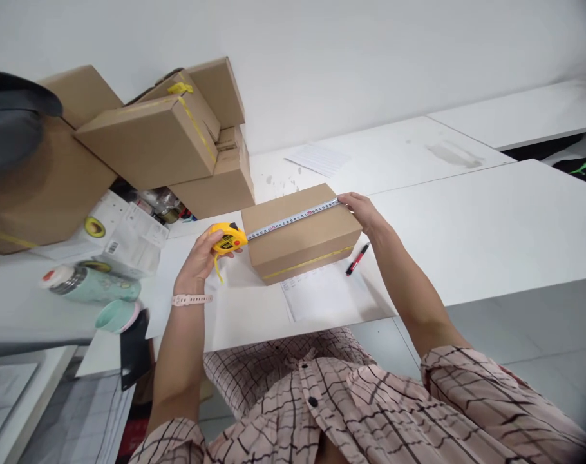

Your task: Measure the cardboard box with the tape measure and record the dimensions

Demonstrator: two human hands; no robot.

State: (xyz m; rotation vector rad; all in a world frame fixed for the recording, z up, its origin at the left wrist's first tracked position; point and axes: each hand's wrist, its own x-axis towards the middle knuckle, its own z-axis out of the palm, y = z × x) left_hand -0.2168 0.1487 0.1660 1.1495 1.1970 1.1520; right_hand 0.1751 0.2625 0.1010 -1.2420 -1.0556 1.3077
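Observation:
A small brown cardboard box with a yellow strap sits on the white table in front of me. My left hand grips a yellow tape measure case at the box's left edge. The white tape blade stretches across the top of the box. My right hand pinches the tape's end at the box's right far corner. A pink watch band is on my left wrist.
A red and black marker lies right of the box, with a printed sheet under it. Stacked cardboard boxes stand at the back left. A teal bottle, a teal cup and white packaging lie left.

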